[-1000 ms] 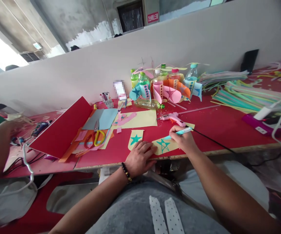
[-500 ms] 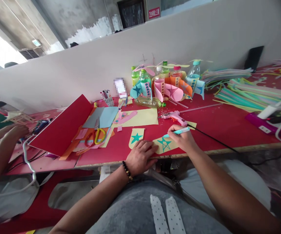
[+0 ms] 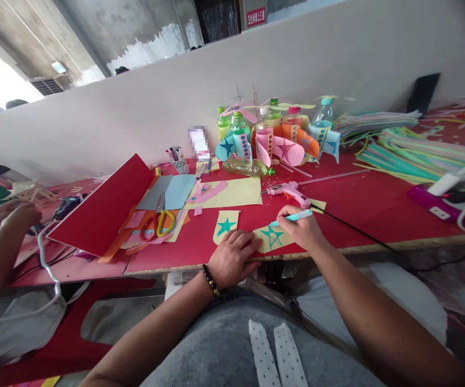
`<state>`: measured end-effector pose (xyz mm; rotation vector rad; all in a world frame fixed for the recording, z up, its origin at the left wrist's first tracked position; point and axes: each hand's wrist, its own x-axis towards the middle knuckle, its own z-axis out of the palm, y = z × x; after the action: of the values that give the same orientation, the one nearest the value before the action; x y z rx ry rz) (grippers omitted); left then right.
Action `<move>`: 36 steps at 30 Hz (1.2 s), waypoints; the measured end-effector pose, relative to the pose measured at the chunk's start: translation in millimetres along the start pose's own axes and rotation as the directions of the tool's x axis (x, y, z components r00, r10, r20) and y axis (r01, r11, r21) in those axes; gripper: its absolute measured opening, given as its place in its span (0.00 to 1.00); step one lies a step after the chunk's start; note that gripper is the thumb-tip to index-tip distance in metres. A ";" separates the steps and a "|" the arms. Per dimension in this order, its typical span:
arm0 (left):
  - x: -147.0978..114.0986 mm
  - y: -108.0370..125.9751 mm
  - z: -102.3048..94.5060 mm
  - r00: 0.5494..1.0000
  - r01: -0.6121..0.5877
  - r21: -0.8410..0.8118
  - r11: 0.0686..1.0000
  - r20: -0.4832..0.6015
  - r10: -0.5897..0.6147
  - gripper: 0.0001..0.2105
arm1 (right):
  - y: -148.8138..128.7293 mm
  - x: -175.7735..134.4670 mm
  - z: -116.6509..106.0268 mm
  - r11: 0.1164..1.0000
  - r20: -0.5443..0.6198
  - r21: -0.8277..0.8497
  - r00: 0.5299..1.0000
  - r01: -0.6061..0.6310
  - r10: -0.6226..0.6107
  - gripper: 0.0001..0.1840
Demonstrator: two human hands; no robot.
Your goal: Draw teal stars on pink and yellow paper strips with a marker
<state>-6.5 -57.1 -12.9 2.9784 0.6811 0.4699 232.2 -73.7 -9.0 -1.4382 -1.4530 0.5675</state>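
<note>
My right hand (image 3: 299,226) is closed around a light-blue marker (image 3: 300,215), its tip down on a pale-yellow paper piece (image 3: 287,238). That paper bears a teal star outline (image 3: 274,237), partly coloured in. Flat across the paper's left end lies my left hand (image 3: 234,255), fingers stretched out, pressing on it at the table edge. Just beyond the left hand sits a second yellow paper piece (image 3: 219,232) with a fully coloured teal star (image 3: 226,227). A pink glue gun (image 3: 289,192) rests behind the right hand, its black cord running right.
Scissors (image 3: 162,223) lie on paper scraps to the left, beside a leaning red board (image 3: 107,209). Decorated bottles (image 3: 264,129) stand at the back. Coloured strips (image 3: 413,156) and a purple power strip (image 3: 434,203) are on the right. Another person's hands (image 3: 19,217) work far left.
The marker tip has shifted slightly over the star, and a little more of the star looks coloured. My left hand stays in place. The other person's hands moved slightly.
</note>
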 end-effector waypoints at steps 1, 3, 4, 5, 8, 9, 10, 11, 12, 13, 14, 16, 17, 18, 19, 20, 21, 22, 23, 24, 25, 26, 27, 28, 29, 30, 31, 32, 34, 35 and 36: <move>-0.1 0.1 -0.1 1.000 0.002 0.001 1.000 0.001 -0.002 0.23 | -0.6 -0.2 -0.2 1.000 0.002 0.002 1.000 0.001 -0.001 0.08; -0.4 0.2 -0.3 1.000 0.005 0.001 1.000 0.007 -0.005 0.23 | -1.8 -0.9 -0.7 1.000 0.006 0.007 1.000 0.000 0.000 0.08; -0.4 0.3 -0.4 1.000 0.007 0.001 1.000 0.009 -0.007 0.23 | -2.3 -1.2 -1.0 1.000 0.008 0.010 1.000 -0.001 0.001 0.08; -0.4 0.3 -0.5 1.000 0.007 0.000 1.000 0.010 -0.007 0.23 | -2.7 -1.5 -1.3 1.000 0.009 0.013 1.000 -0.002 0.002 0.08; -0.2 0.2 -0.4 1.000 0.006 -0.002 1.000 0.011 -0.006 0.23 | -3.8 -1.9 -2.1 1.000 0.013 0.019 1.000 -0.002 0.002 0.08; -0.2 0.1 -0.3 1.000 0.004 -0.001 1.000 0.010 -0.004 0.23 | -4.1 -1.9 -2.3 1.000 0.016 0.020 1.000 -0.001 0.001 0.07; -0.2 0.0 -0.2 1.000 0.003 0.000 1.000 0.011 -0.003 0.23 | -4.3 -1.8 -2.6 1.000 0.019 0.021 1.000 0.000 0.000 0.07; -0.3 -0.1 -0.1 1.000 0.002 0.002 1.000 0.012 -0.002 0.24 | -4.4 -1.7 -2.8 1.000 0.022 0.022 1.000 0.002 -0.002 0.07; -0.4 -0.1 0.0 1.000 0.002 0.003 1.000 0.014 -0.003 0.24 | -4.3 -1.7 -3.0 1.000 0.024 0.023 1.000 0.004 -0.005 0.07; -0.4 -0.2 0.0 1.000 0.003 0.003 1.000 0.015 -0.003 0.24 | -4.2 -1.7 -3.2 1.000 0.027 0.024 1.000 0.007 -0.008 0.08; -0.5 -0.3 0.1 1.000 0.005 0.004 1.000 0.015 -0.005 0.24 | -3.8 -1.8 -3.3 1.000 0.031 0.025 0.999 0.010 -0.011 0.08; -0.5 -0.4 0.1 1.000 0.007 0.003 1.000 0.015 -0.007 0.24 | -3.1 -2.1 -3.4 0.999 0.039 0.031 0.999 0.016 -0.017 0.08; -0.4 -0.4 0.1 1.000 0.007 0.003 1.000 0.015 -0.008 0.24 | -2.7 -2.3 -3.4 0.999 0.043 0.033 0.999 0.018 -0.019 0.08; -0.4 -0.4 0.1 1.000 0.007 0.003 1.000 0.015 -0.007 0.24 | -2.5 -2.5 -3.5 0.999 0.046 0.037 0.999 0.019 -0.021 0.08; -0.4 -0.5 0.1 1.000 0.007 0.002 1.000 0.014 -0.007 0.24 | -2.5 -2.7 -3.5 0.999 0.047 0.040 0.999 0.019 -0.021 0.08; -0.4 -0.5 0.1 1.000 0.007 0.001 1.000 0.013 -0.007 0.24 | -2.7 -2.8 -3.5 0.999 0.046 0.042 0.999 0.018 -0.020 0.08; -0.4 -0.6 0.1 1.000 0.006 -0.001 1.000 0.012 -0.006 0.24 | -3.1 -2.8 -3.5 0.999 0.041 0.044 0.999 0.017 -0.019 0.08; -0.4 -0.6 0.2 1.000 0.006 -0.003 1.000 0.009 -0.006 0.24 | -3.6 -2.8 -3.5 0.999 0.034 0.045 0.999 0.016 -0.017 0.09; -0.5 -0.7 0.3 1.000 0.005 -0.005 1.000 0.007 -0.005 0.24 | -4.1 -2.7 -3.4 0.999 0.024 0.043 1.000 0.015 -0.016 0.09; -0.6 -0.7 0.4 1.000 0.005 -0.006 1.000 0.006 -0.005 0.24 | -4.4 -2.5 -3.2 0.999 0.013 0.039 1.000 0.013 -0.014 0.09; -0.6 -0.8 0.5 1.000 0.005 -0.005 1.000 0.006 -0.005 0.24 | -4.6 -2.2 -2.9 0.999 0.003 0.033 1.000 0.012 -0.012 0.09; -0.7 -0.7 0.6 1.000 0.005 -0.004 1.000 0.007 -0.005 0.24 | -4.5 -2.0 -2.6 1.000 -0.005 0.027 1.000 0.011 -0.011 0.09; -0.7 -0.7 0.6 1.000 0.005 -0.002 1.000 0.009 -0.005 0.24 | -4.1 -1.8 -2.2 1.000 -0.010 0.020 1.000 0.010 -0.010 0.09; -0.7 -0.7 0.6 1.000 0.005 0.000 1.000 0.012 -0.005 0.24 | -3.5 -1.6 -1.7 1.000 -0.013 0.014 1.000 0.009 -0.009 0.09; -0.8 -0.7 0.6 1.000 0.005 0.002 1.000 0.014 -0.005 0.24 | -2.8 -1.5 -1.3 1.000 -0.015 0.010 1.000 0.009 -0.009 0.09; -0.8 -0.7 0.6 1.000 0.006 0.003 1.000 0.014 -0.006 0.24 | -2.1 -1.4 -1.0 1.000 -0.016 0.006 1.000 0.010 -0.009 0.08; -0.9 -0.7 0.6 1.000 0.005 0.004 1.000 0.014 -0.005 0.24 | -1.4 -1.3 -0.7 1.000 -0.016 0.002 1.000 0.011 -0.011 0.09; -0.9 -0.7 0.6 1.000 0.003 0.004 1.000 0.013 -0.004 0.24 | -0.8 -1.3 -0.5 1.000 -0.016 -0.002 1.000 0.011 -0.011 0.09; -0.9 -0.7 0.6 1.000 0.003 0.003 1.000 0.010 -0.003 0.24 | 0.0 -1.3 -0.2 1.000 -0.014 -0.008 1.000 0.013 -0.013 0.09; -0.9 -0.6 0.7 1.000 0.004 0.002 1.000 0.011 -0.004 0.24 | 0.2 -1.4 -0.1 1.000 -0.013 -0.010 1.000 0.014 -0.014 0.09; -0.8 -0.5 0.7 1.000 0.005 0.001 1.000 0.013 -0.005 0.24 | 0.2 -1.5 0.0 1.000 -0.011 -0.012 1.000 0.015 -0.015 0.09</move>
<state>-7.2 -57.0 -13.9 2.9773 0.6877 0.4499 232.1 -75.0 -9.6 -1.4361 -1.4592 0.5417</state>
